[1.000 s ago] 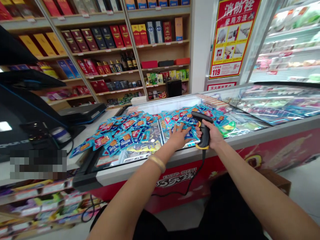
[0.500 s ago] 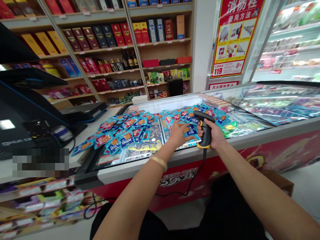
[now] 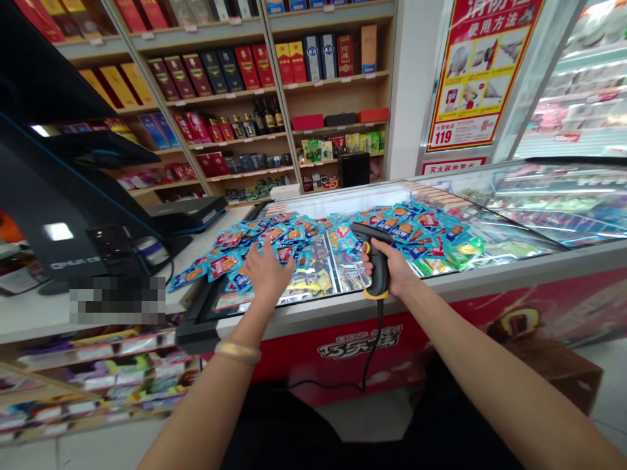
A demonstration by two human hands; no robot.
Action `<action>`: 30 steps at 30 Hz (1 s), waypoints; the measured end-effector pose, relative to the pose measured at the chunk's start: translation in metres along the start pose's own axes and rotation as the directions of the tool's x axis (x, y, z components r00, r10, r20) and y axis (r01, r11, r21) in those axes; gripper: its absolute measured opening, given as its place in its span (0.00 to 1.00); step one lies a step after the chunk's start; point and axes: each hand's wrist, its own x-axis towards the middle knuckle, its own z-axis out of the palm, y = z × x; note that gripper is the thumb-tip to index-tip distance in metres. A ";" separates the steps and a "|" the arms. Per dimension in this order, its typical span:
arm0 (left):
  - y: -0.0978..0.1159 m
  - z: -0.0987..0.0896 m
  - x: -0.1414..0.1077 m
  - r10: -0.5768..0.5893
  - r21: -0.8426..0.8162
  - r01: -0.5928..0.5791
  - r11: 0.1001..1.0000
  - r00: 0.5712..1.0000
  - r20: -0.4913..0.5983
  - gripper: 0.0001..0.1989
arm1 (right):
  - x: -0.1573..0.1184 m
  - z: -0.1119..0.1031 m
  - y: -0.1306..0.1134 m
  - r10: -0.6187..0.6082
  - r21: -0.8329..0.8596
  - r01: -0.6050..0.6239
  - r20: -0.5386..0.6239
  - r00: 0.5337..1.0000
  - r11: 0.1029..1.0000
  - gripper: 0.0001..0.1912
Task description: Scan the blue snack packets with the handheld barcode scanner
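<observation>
L hand (image 3: 267,271): open wide, palm down, fingers spread, nothing gripped. Fingertips right at the blue snack pkts (image 3: 274,236); can't tell if they touch.

R hand (image 3: 394,266): shut round the grip of a black-and-yellow handheld barcode scanner (image 3: 377,264), fingers wrapped firmly, nothing else held.

Scanner: held near upright, head tipped to about 10 o'clock from R hand, above the near edge of the chest freezer (image 3: 343,307). Not aimed at any one pkt that I can tell.

Pkts: loose heap over the freezer top, thickest at 9 o'clock from R hand, more at 12 to 2 o'clock. Can't tell if on glass or inside. Some lie just below L hand's fingers. Gap between the hands shows other packaged goods.

Cable: black scanner cable (image 3: 372,352) drops at 6 o'clock from scanner, down the red freezer front.

L wrist: pale gold bangle (image 3: 238,352).

Around: counter (image 3: 44,313) w/ black POS screen (image 3: 63,215) at 9 o'clock; shelves of boxed liquor (image 3: 235,72) at 12; red-and-yellow fire-hydrant poster (image 3: 482,72) at 1; chilled display case (image 3: 578,98) at 2; cardboard box (image 3: 553,372) at 4.
</observation>
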 end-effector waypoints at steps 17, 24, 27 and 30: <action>-0.024 -0.001 -0.010 -0.038 -0.074 0.039 0.996 0.999 0.018 0.39 | 0.004 0.013 0.014 0.106 -0.124 -0.098 0.067 0.992 0.987 0.11; -0.015 -0.001 -0.004 -0.097 -0.860 0.193 0.473 0.981 0.166 0.30 | 0.003 0.016 0.014 0.144 -0.173 -0.132 0.064 0.987 0.976 0.11; -0.003 0.000 -0.004 -0.045 -0.864 0.504 -0.005 0.863 0.503 0.25 | 0.003 0.015 0.015 0.174 -0.211 -0.151 0.093 0.980 0.966 0.11; 0.009 -0.002 -0.008 0.107 -0.770 0.613 -0.178 0.790 0.604 0.24 | 0.002 0.015 0.016 0.184 -0.263 -0.148 0.118 0.976 0.954 0.11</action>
